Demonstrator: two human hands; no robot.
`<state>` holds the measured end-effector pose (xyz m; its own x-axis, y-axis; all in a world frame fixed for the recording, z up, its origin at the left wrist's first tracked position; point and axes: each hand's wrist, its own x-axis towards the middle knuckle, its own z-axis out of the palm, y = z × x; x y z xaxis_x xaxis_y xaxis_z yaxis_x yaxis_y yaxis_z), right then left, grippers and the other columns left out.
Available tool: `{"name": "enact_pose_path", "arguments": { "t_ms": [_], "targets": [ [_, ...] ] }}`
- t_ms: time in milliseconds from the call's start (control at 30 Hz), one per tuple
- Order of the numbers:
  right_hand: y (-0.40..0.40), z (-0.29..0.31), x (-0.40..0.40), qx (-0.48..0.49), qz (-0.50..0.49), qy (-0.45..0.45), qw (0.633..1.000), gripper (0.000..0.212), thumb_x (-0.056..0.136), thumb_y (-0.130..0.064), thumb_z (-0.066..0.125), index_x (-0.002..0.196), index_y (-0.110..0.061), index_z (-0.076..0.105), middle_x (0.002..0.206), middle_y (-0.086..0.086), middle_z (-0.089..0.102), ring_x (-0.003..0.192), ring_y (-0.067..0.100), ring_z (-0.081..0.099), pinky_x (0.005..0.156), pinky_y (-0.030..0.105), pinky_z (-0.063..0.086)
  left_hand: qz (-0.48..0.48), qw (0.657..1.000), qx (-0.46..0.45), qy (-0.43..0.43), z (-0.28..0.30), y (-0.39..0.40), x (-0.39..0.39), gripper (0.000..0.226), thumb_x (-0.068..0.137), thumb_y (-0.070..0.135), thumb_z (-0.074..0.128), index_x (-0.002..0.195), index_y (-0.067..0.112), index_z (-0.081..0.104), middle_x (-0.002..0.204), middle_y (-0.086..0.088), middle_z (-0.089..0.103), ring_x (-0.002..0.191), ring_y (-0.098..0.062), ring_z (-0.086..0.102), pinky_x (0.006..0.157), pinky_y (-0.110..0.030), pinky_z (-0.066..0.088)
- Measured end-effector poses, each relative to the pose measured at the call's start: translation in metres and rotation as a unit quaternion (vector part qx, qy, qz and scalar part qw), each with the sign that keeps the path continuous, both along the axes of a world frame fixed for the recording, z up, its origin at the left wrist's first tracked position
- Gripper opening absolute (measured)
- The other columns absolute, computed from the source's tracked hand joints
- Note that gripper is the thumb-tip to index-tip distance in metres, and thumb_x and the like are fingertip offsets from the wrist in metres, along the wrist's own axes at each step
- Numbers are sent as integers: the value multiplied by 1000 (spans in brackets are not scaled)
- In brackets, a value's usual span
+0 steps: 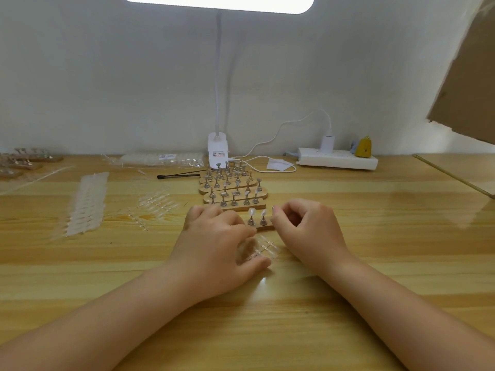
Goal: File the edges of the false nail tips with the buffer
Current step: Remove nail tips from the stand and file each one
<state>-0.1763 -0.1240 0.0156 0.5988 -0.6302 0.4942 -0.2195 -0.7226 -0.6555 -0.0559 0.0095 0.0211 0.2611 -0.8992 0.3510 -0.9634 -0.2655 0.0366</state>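
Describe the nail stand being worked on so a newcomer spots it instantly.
Start at the white clip lamp base at the back of the wooden table and follow the row of wooden stands toward the person. The nearest stand lies between the left hand and right hand. Unlike the others, its visible pegs carry clear nail tips.

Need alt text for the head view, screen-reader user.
Two hands work at a wooden stand of nail tips on a wooden table; the left holds a clear strip of tips, the right pinches something small. More stands and a clip lamp sit behind.
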Motion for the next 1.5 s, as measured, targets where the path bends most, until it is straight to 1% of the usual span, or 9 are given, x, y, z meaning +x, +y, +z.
{"name": "enact_pose_path", "arguments": {
  "t_ms": [167, 300, 500, 667, 833, 1033, 1167, 1333, 1500],
  "targets": [
    [-2, 0, -3, -71, 49, 105, 991, 32, 82, -24, 60, 52, -14, 56, 46, -2, 47, 47, 13, 40, 49, 31, 31, -38, 997, -68, -29, -6, -1, -5, 59, 73, 76, 35, 74, 33, 76, 78, 16, 63, 80, -13, 54, 79, -34, 37],
    [-5, 1, -1, -77, 102, 169, 977, 46, 84, -25, 61, 43, -17, 39, 41, -5, 34, 45, 13, 29, 47, 30, 25, -40, 996, -79, -21, -8, -2, -7, 53, 75, 67, 41, 64, 28, 75, 73, 15, 67, 75, -16, 55, 70, -35, 47],
    [-11, 4, -2, -37, 133, 171, 975, 50, 85, -26, 60, 41, -20, 36, 40, -8, 38, 45, 12, 32, 58, 43, 43, -56, 993, -97, -34, -10, -2, -2, 41, 80, 46, 43, 67, 25, 76, 73, 13, 69, 72, -16, 56, 68, -34, 49],
    [-12, 4, -3, -47, 142, 189, 970, 51, 87, -32, 61, 44, -19, 37, 42, -6, 37, 46, 12, 31, 53, 42, 37, -63, 992, -97, -40, -10, -3, 11, 40, 85, 39, 39, 69, 24, 72, 70, 11, 67, 70, -17, 59, 68, -31, 45],
    [-11, 4, -2, -44, 141, 197, 969, 50, 87, -31, 59, 44, -19, 37, 42, -7, 36, 46, 12, 30, 52, 40, 34, -105, 987, -124, -7, -10, -2, 8, 6, 78, 28, 70, 74, 24, 72, 76, 9, 69, 71, -19, 59, 66, -34, 49],
    [-9, 4, -2, -55, 123, 209, 969, 48, 87, -31, 59, 47, -15, 38, 42, -4, 32, 45, 13, 27, 50, 34, 26, -52, 967, -141, 205, -13, -4, 10, 10, 92, 23, 52, 84, 29, 51, 77, 8, 68, 69, -11, 63, 63, -37, 51],
    [-8, 0, -4, -11, 123, 180, 976, 43, 87, -30, 56, 48, -16, 45, 42, -7, 37, 44, 10, 30, 51, 35, 30, -52, 955, -190, 222, -13, -4, 13, 10, 90, 18, 63, 85, 27, 61, 69, 13, 63, 63, -4, 58, 56, -17, 45],
    [-1, 2, -5, 35, 104, 84, 990, 20, 90, -34, 59, 83, -22, 73, 61, 1, 62, 59, 18, 54, 59, 38, 45, -75, 939, -265, 204, -10, -2, 14, 11, 83, 11, 72, 80, 20, 66, 63, 22, 58, 59, -3, 57, 56, -9, 42],
    [10, 3, -1, 13, 85, 51, 995, 24, 87, -35, 62, 66, -24, 68, 51, -7, 53, 50, 6, 45, 54, 32, 39, -91, 936, -287, 184, -10, -2, 15, 11, 80, 10, 74, 83, 20, 71, 64, 29, 55, 58, 1, 54, 58, -5, 39]
  ]
}}
